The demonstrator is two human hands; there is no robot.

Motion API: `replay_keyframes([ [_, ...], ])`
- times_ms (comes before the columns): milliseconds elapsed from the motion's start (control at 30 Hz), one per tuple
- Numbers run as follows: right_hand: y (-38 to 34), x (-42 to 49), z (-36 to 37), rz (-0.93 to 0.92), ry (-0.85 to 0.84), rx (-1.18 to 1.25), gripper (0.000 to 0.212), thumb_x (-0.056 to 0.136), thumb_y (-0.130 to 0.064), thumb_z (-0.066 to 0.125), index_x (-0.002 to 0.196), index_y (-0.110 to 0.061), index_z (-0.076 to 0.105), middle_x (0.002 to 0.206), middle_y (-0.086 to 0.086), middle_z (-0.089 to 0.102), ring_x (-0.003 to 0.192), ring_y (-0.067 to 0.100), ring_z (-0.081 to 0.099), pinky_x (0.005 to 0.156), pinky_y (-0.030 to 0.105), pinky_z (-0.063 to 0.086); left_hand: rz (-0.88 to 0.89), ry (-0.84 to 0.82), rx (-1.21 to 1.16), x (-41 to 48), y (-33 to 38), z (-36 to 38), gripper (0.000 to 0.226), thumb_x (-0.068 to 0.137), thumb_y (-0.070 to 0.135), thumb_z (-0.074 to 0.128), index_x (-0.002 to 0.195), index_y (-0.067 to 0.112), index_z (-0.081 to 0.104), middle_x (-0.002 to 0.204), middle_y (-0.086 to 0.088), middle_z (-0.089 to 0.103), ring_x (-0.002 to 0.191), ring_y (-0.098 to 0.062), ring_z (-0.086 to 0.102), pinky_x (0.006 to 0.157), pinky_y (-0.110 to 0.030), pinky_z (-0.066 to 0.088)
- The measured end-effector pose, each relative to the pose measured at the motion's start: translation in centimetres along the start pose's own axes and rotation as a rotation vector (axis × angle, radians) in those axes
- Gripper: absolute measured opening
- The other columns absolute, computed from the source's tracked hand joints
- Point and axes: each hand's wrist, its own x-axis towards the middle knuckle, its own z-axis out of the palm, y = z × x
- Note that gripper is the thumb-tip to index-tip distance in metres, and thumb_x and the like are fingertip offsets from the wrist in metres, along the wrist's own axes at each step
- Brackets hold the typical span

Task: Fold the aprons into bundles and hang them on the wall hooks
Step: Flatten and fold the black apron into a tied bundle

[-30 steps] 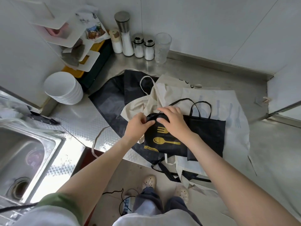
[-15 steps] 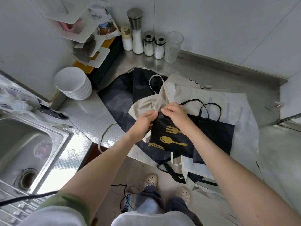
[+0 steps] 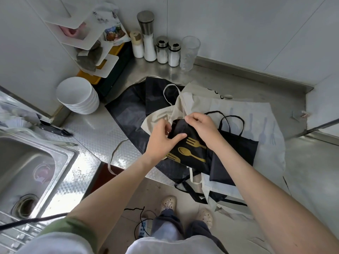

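black apron (image 3: 192, 153) with a gold fork-and-spoon print lies partly folded on a steel counter (image 3: 95, 129), on top of a heap of other aprons, as a person bends over it. the left hand (image 3: 161, 142) pinches the folded upper left corner of the cloth between thumb and curled fingers, while the right hand (image 3: 203, 129), fingers bent, grips the top edge just beside it. the apron's thin black neck loops (image 3: 233, 123) spill out to the right over a white apron (image 3: 256, 114). beneath the bundle sit a cream apron (image 3: 159, 118) and a larger dark apron (image 3: 128, 114), whose lower ends and ties hang off the counter's front edge. a stack of white bowls (image 3: 78, 96) stands to the left of the pile, a row of shakers (image 3: 162, 50) and a clear cup (image 3: 189, 52) line the back wall, and a sink (image 3: 23, 162) fills the near left corner.
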Motion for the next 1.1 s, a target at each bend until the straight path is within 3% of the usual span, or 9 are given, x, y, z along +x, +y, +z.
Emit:
replay_keyframes([
  [167,-0.3,-0.5,-0.2,-0.048,-0.075,-0.02,0.021,0.096,-0.025,0.054,0.078,-0.016,0.06,0.07,-0.004,0.056,0.071,0.007,0.052,0.072,0.027,0.043,0.053,-0.163,0.099,-1.0,-0.5,0.0,0.022,0.093,0.034,0.061,0.107,0.017,0.059,0.096,0.007,0.064,0.086,-0.008,0.06,0.077,-0.016,0.049],
  [267,-0.7,-0.7,-0.4,-0.026,-0.105,-0.015,0.011,0.096,-0.023,0.055,0.102,-0.017,0.062,0.073,-0.014,0.064,0.079,-0.002,0.059,0.079,0.02,0.044,-0.007,-0.217,0.012,-0.8,0.0,0.0,0.005,0.094,0.027,0.06,0.093,0.023,0.058,0.081,0.012,0.063,0.074,-0.003,0.058,0.069,-0.01,0.042],
  [367,-1.2,-0.6,-0.7,-0.044,-0.131,-0.05,0.022,0.098,-0.02,0.052,0.118,-0.02,0.06,0.071,-0.019,0.061,0.083,-0.006,0.057,0.079,0.016,0.041,-0.135,-0.245,-0.185,-0.3,0.3,-0.3,0.013,0.094,0.026,0.06,0.082,0.025,0.056,0.069,0.014,0.058,0.063,-0.001,0.051,0.068,-0.018,0.041],
  [467,-1.5,-0.1,-0.7,-0.052,-0.136,-0.084,0.022,0.097,-0.02,0.053,0.114,-0.026,0.064,0.092,-0.011,0.063,0.102,0.0,0.056,0.09,0.022,0.043,-0.219,-0.287,-0.343,0.1,0.2,-0.8,0.013,0.096,0.021,0.057,0.084,0.018,0.056,0.066,0.002,0.055,0.064,-0.013,0.047,0.069,-0.027,0.039],
  [600,-0.4,0.5,-0.1,-0.068,-0.148,-0.289,0.028,0.091,-0.024,0.06,0.114,-0.04,0.059,0.113,-0.014,0.058,0.116,0.009,0.048,0.107,0.04,0.036,-0.31,-0.297,-0.461,0.4,-0.4,-0.8,0.011,0.1,0.016,0.049,0.09,0.014,0.054,0.079,-0.013,0.055,0.075,-0.024,0.048,0.068,-0.036,0.04],
  [700,0.4,0.7,0.5,-0.079,-0.159,-0.543,0.03,0.095,-0.021,0.054,0.119,-0.036,0.059,0.112,-0.01,0.052,0.121,0.015,0.038,0.109,0.038,0.023,-0.367,-0.188,-0.415,0.5,-1.1,-0.4,0.006,0.1,0.018,0.049,0.101,0.014,0.054,0.087,-0.005,0.061,0.084,-0.022,0.058,0.078,-0.038,0.05],
  [800,0.7,0.9,1.1,-0.098,-0.135,-0.62,0.026,0.096,-0.02,0.052,0.116,-0.034,0.061,0.102,-0.011,0.045,0.119,0.017,0.036,0.103,0.035,0.02,-0.338,-0.046,-0.193,1.0,-1.9,-0.1,0.018,0.099,0.026,0.05,0.114,0.017,0.052,0.101,-0.001,0.06,0.092,-0.019,0.061,0.081,-0.034,0.052],
  [1000,0.7,1.2,1.1,-0.078,-0.1,-0.712,0.03,0.098,-0.022,0.05,0.127,-0.026,0.055,0.122,0.002,0.051,0.123,0.023,0.034,0.104,0.037,0.023,-0.38,-0.285,-0.079,2.4,-2.0,-0.5,0.025,0.102,0.027,0.046,0.115,0.011,0.061,0.098,-0.001,0.063,0.095,-0.02,0.058,0.085,-0.031,0.046],
  [1100,0.8,1.2,0.8,-0.093,-0.067,-0.73,0.022,0.097,-0.02,0.051,0.117,-0.021,0.059,0.116,0.002,0.051,0.118,0.023,0.036,0.098,0.033,0.026,-0.405,-0.336,-0.045,2.9,-2.2,-0.7,0.019,0.1,0.026,0.05,0.099,0.008,0.059,0.086,-0.005,0.06,0.085,-0.023,0.058,0.079,-0.039,0.049],
])
